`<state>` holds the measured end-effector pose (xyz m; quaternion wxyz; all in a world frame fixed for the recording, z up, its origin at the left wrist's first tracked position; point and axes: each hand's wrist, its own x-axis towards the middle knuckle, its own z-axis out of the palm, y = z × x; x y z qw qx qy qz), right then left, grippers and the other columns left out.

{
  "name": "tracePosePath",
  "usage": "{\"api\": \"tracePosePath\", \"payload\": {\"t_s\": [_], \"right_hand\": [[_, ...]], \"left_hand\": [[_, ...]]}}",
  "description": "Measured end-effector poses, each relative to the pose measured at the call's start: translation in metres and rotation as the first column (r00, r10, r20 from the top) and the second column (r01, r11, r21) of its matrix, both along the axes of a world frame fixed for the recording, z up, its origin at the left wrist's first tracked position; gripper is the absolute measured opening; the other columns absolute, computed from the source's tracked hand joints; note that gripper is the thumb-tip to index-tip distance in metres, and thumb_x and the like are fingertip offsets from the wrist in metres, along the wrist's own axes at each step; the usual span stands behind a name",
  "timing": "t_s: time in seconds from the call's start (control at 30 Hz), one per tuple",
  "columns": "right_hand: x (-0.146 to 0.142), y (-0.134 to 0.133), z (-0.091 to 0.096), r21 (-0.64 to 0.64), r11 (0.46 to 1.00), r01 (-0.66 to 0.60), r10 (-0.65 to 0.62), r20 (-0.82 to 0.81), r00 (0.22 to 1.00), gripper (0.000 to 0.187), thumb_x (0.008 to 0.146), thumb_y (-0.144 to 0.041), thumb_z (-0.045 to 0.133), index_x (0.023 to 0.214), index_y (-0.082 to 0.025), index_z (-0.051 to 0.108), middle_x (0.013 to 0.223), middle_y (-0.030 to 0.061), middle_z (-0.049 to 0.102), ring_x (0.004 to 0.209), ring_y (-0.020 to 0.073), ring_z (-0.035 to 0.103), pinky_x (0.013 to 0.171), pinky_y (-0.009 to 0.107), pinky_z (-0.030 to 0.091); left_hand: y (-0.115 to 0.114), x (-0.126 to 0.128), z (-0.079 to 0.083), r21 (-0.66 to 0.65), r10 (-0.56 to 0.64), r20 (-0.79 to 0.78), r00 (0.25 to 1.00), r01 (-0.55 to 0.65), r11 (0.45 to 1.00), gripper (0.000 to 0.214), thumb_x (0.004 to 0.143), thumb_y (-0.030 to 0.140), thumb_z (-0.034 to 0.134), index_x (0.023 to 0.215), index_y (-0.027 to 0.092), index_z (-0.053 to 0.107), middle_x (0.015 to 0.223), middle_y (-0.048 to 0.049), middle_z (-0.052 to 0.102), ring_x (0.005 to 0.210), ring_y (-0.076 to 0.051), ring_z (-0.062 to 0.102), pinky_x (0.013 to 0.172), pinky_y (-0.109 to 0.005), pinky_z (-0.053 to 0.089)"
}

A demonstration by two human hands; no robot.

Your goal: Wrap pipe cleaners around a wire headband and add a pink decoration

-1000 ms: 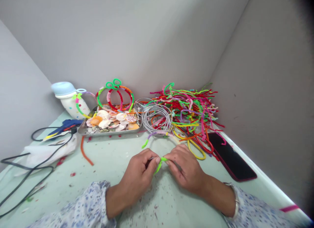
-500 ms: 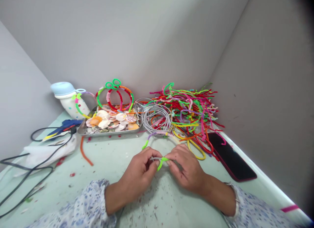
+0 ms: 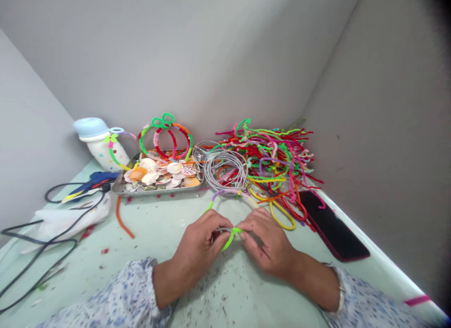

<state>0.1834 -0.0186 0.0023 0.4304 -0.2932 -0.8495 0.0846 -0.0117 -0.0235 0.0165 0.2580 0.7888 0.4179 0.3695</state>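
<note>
- Two bare hands meet at the lower middle of the frame, the left hand (image 3: 197,255) and the right hand (image 3: 269,243) just apart.
- Both hold narrow pinches, thumbs and fingers closed on a lime-green pipe cleaner (image 3: 229,239) around a thin metal hairband (image 3: 222,230).
- That hairband's pipe-cleaner-wrapped arc rises from the hands toward the upper middle.
- Above the hands sit a metal tray (image 3: 158,191) of seashells and a bundle of wire hairbands (image 3: 225,170).
- A heap of multicoloured pipe cleaners (image 3: 271,154) lies right of the bundle, with a black smartphone (image 3: 333,224) at the right.
- A blue hot glue gun (image 3: 95,178) and its black cord (image 3: 38,243) lie at the left, on a white plastic bag (image 3: 70,220).
</note>
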Motion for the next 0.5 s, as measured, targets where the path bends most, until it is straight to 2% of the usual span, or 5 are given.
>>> {"api": "tracePosePath", "payload": {"t_s": [0.5], "right_hand": [[0.0005, -0.0007, 0.0006, 0.008, 1.0, -0.001, 0.001, 0.017, 1.0, 0.013, 0.087, -0.013, 0.047, 0.093, -0.018, 0.058, 0.074, 0.0038, 0.061, 0.07, 0.019, 0.052, 0.069, 0.036, 0.038]], "left_hand": [[-0.0025, 0.0002, 0.0023, -0.019, 0.013, 0.036, 0.999, -0.012, 1.0, 0.008, 0.086, 0.017, 0.06, 0.082, 0.017, 0.066, 0.073, -0.0012, 0.059, 0.063, -0.012, 0.053, 0.059, -0.022, 0.041]]}}
